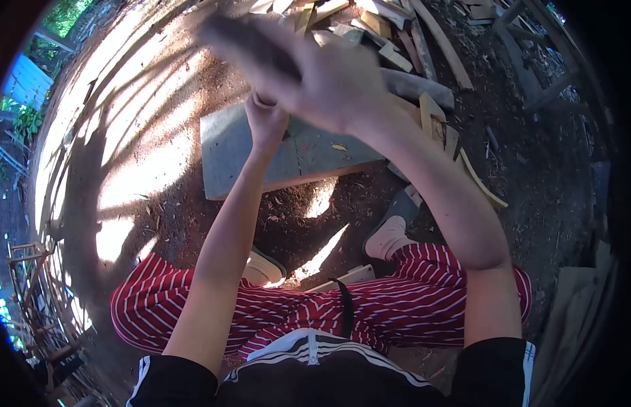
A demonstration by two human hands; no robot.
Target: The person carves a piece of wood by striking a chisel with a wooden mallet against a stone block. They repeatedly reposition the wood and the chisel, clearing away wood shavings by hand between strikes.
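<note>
My right hand (342,85) is raised in front of me, blurred by motion, its fingers wrapped round a dark, elongated object (251,46). The blur hides what kind of object it is. Below and to the left, my left hand (266,122) is closed in a fist over a thick grey wooden slab (234,159). Whatever the left fist grips is covered by my right hand and forearm. The slab lies on the ground in front of my feet, with a dry leaf (339,147) on its top face.
Wood offcuts (376,24) are heaped beyond the slab, and a long thin strip (443,44) lies at the far right. A curved sliver (481,180) rests right of the slab. My shod feet (397,230) flank the near side. Bundled sticks (40,292) stand at left; boards (573,305) lie at right.
</note>
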